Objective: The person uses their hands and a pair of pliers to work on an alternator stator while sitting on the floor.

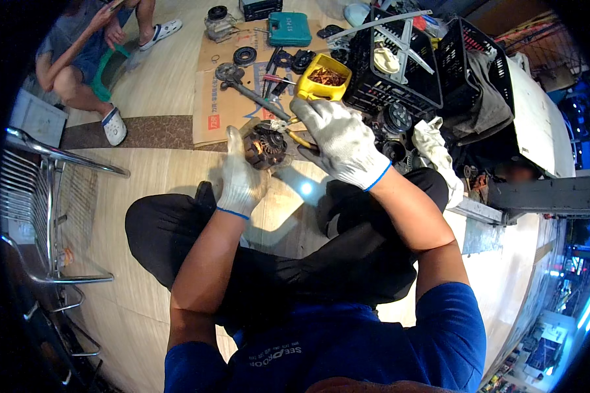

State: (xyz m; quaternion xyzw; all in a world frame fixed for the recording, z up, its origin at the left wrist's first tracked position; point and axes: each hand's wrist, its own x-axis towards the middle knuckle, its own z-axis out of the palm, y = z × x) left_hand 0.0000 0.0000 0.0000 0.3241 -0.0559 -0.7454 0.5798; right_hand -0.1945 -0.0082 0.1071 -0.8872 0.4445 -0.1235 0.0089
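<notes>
Both my hands wear white knit gloves with blue cuffs. My left hand is closed round the side of a round motor part, dark metal with copper windings and finned edges. Some of its fingers are hidden beneath the part. My right hand grips pliers with yellow handles; their jaws are at the upper right edge of the motor part. Whether the jaws bite on anything is too small to tell. A long grey metal bar tool with a round head lies just beyond, on flattened cardboard.
A yellow container of copper scraps stands beyond my right hand. Black crates with metal pieces and cloths fill the right. A teal case lies at the back. Another person sits far left; a metal chair stands nearer.
</notes>
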